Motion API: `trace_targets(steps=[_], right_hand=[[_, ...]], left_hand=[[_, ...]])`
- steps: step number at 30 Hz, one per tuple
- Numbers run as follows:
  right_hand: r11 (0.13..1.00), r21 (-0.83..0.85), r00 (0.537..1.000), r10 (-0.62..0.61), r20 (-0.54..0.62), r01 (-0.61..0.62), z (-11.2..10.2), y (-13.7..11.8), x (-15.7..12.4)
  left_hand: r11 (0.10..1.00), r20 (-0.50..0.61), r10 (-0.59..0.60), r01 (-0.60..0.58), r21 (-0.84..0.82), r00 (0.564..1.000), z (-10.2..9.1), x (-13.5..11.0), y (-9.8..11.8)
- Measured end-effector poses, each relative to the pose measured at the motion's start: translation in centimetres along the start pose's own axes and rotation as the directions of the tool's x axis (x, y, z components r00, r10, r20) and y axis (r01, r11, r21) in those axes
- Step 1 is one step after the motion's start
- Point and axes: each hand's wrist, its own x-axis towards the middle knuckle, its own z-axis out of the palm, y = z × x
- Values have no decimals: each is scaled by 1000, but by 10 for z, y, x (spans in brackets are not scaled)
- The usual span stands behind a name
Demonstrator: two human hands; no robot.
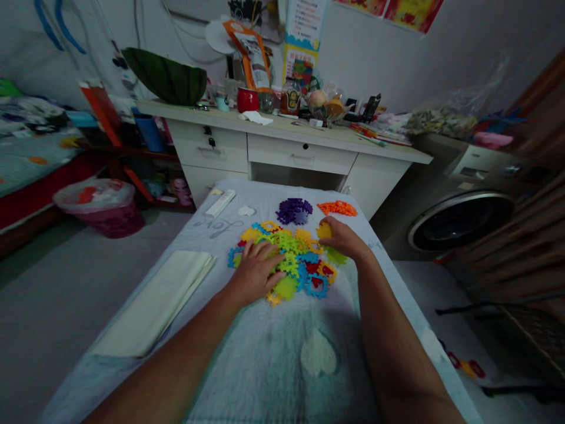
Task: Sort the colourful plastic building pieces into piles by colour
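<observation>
A mixed pile of toothed plastic gear pieces point(289, 241) in green, yellow, blue and red spreads over the cloth-covered table. My left hand point(256, 268) lies on the pile's left side with its fingers spread. At the right edge of the pile, my right hand point(343, 237) is closed, thumb and fingers around a yellow gear piece point(324, 230). A yellow-green gear piece point(336, 255) lies just under that hand. Behind the pile are a separate heap of purple pieces point(293, 211) and a heap of orange pieces point(338, 208).
On the table's left lie a folded cream cloth point(154, 300) and a white narrow box point(220, 204). A white cabinet point(212, 141) with a cluttered top stands behind. To the right is a washing machine point(441, 200); a pink bin point(99, 206) is on the left floor.
</observation>
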Motion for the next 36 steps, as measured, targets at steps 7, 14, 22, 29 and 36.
trace_targets(steps=[7,14,22,29,36], right_hand=[[869,458,981,-144,-131,189,23,-46,0],[818,526,969,-240,-54,232,50,-60,1],[799,577,977,-215,9,170,58,-56,2],[653,739,951,-306,52,169,61,-68,-2],[817,545,981,-181,-69,190,54,-55,6]], left_hand=[[989,-100,-19,4,-148,995,-6,3,0],[978,-176,-141,110,-176,974,-4,1,-6],[983,-131,-125,104,-154,984,-1,1,-6],[981,-135,-143,123,-148,980,0,1,-9],[976,-139,-174,153,-152,975,0,0,-11]])
